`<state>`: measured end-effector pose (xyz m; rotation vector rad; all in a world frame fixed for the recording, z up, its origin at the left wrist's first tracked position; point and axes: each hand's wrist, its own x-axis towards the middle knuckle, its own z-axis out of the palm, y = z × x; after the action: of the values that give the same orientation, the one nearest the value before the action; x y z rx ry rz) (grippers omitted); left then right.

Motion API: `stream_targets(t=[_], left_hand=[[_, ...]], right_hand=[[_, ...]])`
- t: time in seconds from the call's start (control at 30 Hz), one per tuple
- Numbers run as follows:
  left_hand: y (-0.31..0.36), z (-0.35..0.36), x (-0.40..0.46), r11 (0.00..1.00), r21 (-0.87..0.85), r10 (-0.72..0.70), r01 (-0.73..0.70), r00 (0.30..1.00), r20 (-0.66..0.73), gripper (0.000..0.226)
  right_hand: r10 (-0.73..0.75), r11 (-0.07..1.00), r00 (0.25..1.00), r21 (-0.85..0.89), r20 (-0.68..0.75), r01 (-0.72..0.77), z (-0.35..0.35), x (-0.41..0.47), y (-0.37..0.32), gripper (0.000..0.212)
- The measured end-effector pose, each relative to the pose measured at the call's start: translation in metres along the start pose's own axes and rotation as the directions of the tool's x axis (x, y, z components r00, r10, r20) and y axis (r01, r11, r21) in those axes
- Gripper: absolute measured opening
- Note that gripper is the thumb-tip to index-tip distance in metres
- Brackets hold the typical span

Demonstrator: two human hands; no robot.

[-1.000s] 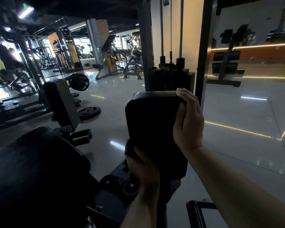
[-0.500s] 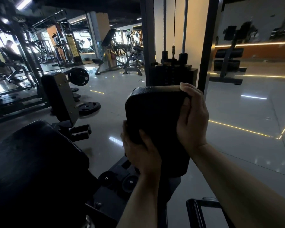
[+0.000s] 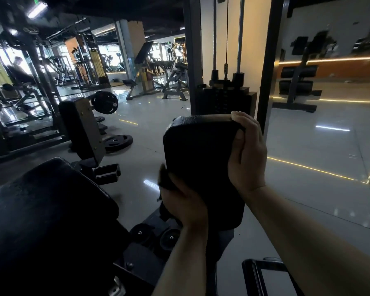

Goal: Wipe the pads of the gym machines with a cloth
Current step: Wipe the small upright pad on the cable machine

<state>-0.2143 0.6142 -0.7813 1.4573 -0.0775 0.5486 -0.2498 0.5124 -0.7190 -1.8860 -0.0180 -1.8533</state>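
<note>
A black upright pad (image 3: pixel 198 159) of a gym machine stands in the middle of the view. My right hand (image 3: pixel 247 154) grips its upper right edge, fingers curled over the top corner. My left hand (image 3: pixel 184 202) holds a dark cloth (image 3: pixel 165 178) against the pad's lower left edge; a bit of the cloth sticks out above the fingers. A second, larger black pad (image 3: pixel 49 210) lies at the lower left.
The machine's weight stack (image 3: pixel 224 101) and steel posts rise just behind the pad. Another padded machine (image 3: pixel 81 127) and weight plates (image 3: pixel 118 142) sit on the glossy floor to the left. A mirror wall (image 3: pixel 329 103) is on the right. A black frame bar (image 3: pixel 252 272) is near the bottom.
My left hand with the cloth has moved up the pad's left edge from its bottom corner. My right hand has kept its hold on the top right edge.
</note>
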Motion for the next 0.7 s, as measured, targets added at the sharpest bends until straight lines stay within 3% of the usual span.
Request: stream_targets(t=[0.1,0.2,0.37,0.5,0.57,0.63,0.7], left_hand=[[0.042,0.010,0.020,0.983,-0.054,0.168,-0.174,0.979,-0.114,0.057],[0.075,0.020,0.037,0.933,-0.023,0.354,-0.358,0.929,-0.111,0.051],[0.108,0.031,0.044,0.742,0.287,0.601,-0.605,0.791,0.115,0.040],[0.127,0.035,0.029,0.600,0.307,0.710,-0.739,0.668,0.222,0.026],[0.130,0.036,0.024,0.575,0.287,0.709,-0.766,0.642,0.291,0.024],[0.133,0.036,0.021,0.554,0.259,0.701,-0.791,0.612,0.366,0.029],[0.139,0.038,0.015,0.522,0.228,0.674,-0.822,0.561,0.480,0.040]], right_hand=[[0.050,0.999,0.999,-0.015,0.022,-0.050,-0.002,-0.001,0.001,0.024],[0.076,0.997,0.995,0.020,0.058,-0.077,-0.003,-0.001,-0.001,0.025],[0.146,0.975,0.985,0.154,0.096,-0.159,-0.003,-0.001,-0.002,0.028],[0.224,0.920,0.966,0.301,0.126,-0.252,-0.007,-0.001,-0.004,0.043],[0.367,0.781,0.910,0.468,0.193,-0.414,-0.013,0.002,-0.012,0.052],[0.475,0.551,0.828,0.633,0.297,-0.543,-0.024,0.007,-0.016,0.081],[0.559,0.406,0.742,0.657,0.371,-0.635,-0.036,0.018,-0.021,0.109]])
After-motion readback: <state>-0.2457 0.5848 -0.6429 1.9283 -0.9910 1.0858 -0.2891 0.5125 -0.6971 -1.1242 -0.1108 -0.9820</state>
